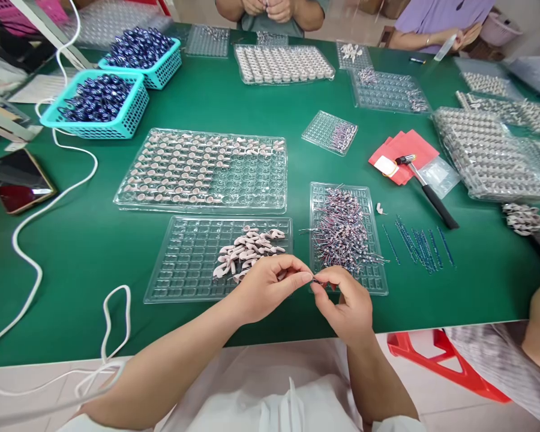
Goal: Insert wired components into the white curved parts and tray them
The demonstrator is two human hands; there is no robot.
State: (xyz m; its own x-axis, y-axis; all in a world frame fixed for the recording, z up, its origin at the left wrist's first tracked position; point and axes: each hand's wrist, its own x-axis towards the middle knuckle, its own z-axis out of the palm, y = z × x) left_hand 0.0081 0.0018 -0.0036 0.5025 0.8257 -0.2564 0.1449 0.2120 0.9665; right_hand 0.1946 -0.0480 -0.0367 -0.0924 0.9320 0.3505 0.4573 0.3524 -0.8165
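Observation:
My left hand [270, 285] and my right hand [344, 303] meet in a pinch over the front edge of the green table [94, 240]. Both sets of fingertips close on a tiny dark wired part [316, 279] held between them. Just behind my left hand a clear tray [184, 264] carries a pile of small pinkish pieces [249, 249]. Behind my right hand a second clear tray [369, 282] holds a heap of thin wired components [342, 231].
A large clear tray [252, 192] is partly filled with pinkish pieces. Two teal baskets [94, 105] of blue parts stand at far left. A phone [18, 180], a white cable [40, 210], loose blue wires [420, 243], red paper [405, 153], a black-handled tool [432, 195]. Other people work across and at right.

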